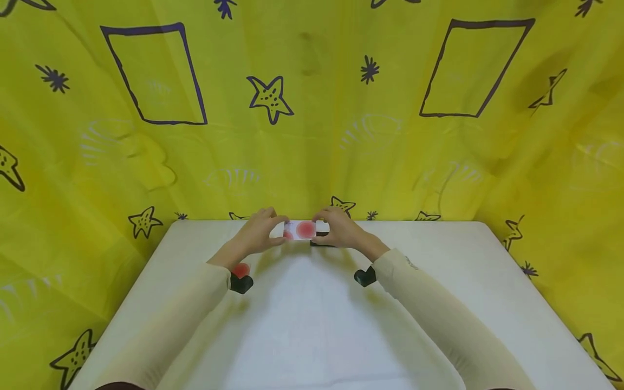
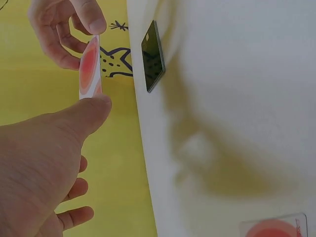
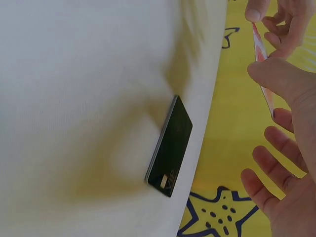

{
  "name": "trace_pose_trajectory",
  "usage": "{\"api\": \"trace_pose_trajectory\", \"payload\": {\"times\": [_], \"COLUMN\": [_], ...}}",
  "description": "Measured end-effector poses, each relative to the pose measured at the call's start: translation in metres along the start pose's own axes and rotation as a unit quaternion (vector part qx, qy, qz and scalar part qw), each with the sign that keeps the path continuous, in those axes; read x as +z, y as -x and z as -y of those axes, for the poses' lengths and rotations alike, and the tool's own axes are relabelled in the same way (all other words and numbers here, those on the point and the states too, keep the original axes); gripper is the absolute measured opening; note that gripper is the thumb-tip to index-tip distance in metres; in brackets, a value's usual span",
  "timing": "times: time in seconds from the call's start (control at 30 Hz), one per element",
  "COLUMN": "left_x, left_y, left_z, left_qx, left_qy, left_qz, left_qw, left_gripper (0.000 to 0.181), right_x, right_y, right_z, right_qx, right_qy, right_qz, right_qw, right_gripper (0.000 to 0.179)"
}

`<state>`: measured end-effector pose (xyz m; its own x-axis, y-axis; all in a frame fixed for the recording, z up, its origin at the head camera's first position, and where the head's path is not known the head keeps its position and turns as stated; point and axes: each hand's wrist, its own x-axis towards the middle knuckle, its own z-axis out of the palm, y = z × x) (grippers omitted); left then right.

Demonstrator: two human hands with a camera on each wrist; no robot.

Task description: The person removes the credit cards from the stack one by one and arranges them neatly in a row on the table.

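Two hands pinch one white card with a red disc above the worktop's far edge.

I see my left hand gripping the card at its 9 o'clock end and my right hand at its 3 o'clock end, thumbs pressed against it. Beneath it a dark card lies flat on the white worktop, mostly hidden in the head view. Another red-disc card sits at 6 o'clock, cut off. Yellow starred cloth hangs behind.
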<state>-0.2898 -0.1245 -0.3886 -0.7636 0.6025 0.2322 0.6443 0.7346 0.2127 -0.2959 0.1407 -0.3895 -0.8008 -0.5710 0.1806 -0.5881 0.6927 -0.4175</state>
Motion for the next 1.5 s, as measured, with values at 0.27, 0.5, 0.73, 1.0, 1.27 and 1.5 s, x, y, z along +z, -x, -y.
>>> {"api": "trace_pose_trajectory", "payload": {"times": [0.27,0.5,0.73,1.0,1.27,1.5], "left_x": [-0.006,-0.009,-0.010,-0.012,-0.012,-0.007], "left_y": [0.016,0.025,0.030,0.043,0.053,0.065], "left_z": [0.012,0.017,0.021,0.027,0.029,0.031], "left_qx": [0.021,0.024,0.022,0.023,-0.004,-0.019], "left_qy": [-0.006,-0.013,-0.009,-0.018,-0.010,0.007], "left_qz": [-0.027,-0.027,-0.022,-0.026,-0.001,0.011], "left_qw": [0.9994,0.9993,0.9995,0.9992,0.9999,0.9997], "left_gripper": [0.049,0.049,0.047,0.043,0.044,0.043], "right_x": [0.009,0.015,0.019,0.030,0.037,0.049], "right_y": [-0.008,-0.012,-0.015,-0.021,-0.021,-0.020], "right_z": [0.011,0.018,0.022,0.027,0.034,0.037], "right_qx": [-0.010,-0.002,0.005,-0.005,0.003,0.000], "right_qy": [-0.028,-0.031,-0.035,-0.044,-0.061,-0.064], "right_qz": [0.005,0.011,0.017,0.025,0.033,0.039], "right_qw": [0.9995,0.9994,0.9992,0.9987,0.9976,0.9972], "right_gripper": [0.048,0.047,0.047,0.046,0.046,0.044]}}
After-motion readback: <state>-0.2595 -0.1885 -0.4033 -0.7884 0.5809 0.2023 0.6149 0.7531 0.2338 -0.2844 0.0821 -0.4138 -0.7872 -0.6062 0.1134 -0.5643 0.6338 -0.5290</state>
